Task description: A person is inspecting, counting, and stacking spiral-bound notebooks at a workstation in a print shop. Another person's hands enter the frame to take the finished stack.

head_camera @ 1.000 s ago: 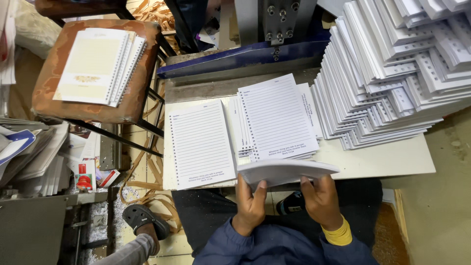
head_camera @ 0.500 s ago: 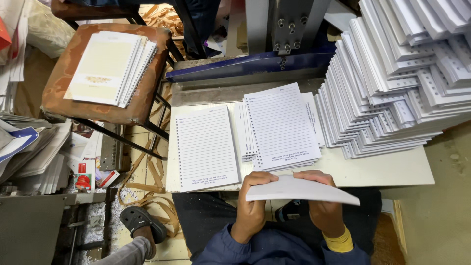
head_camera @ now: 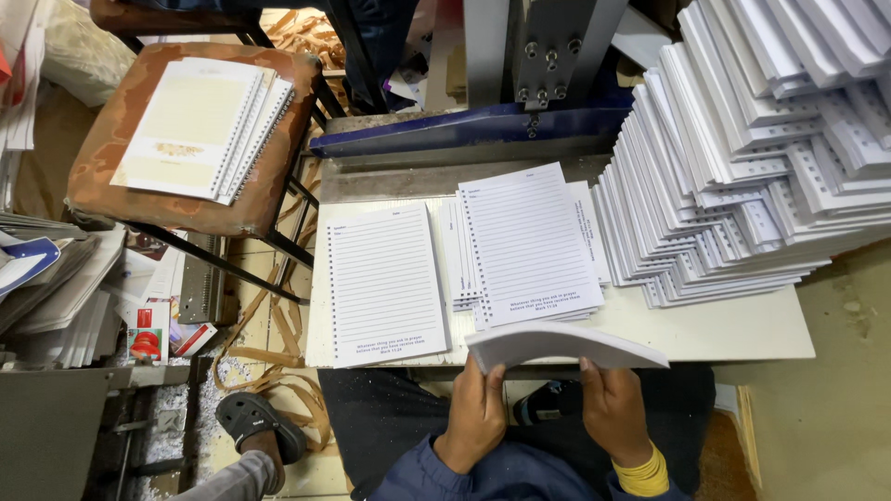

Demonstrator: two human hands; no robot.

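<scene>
My left hand and my right hand both grip a thin white stack of paper sheets, held flat over my lap at the near edge of the white table. Just beyond it lie a pile of lined punched pages and, to its left, a single lined page stack.
A tall fanned pile of punched white sheets fills the right of the table. A blue and grey punching machine stands behind. Spiral notebooks rest on a worn brown chair at left. Paper scraps and a sandalled foot are on the floor.
The held stack has been lifted off the table edge, drawn toward my body and levelled out. The view has shifted slightly.
</scene>
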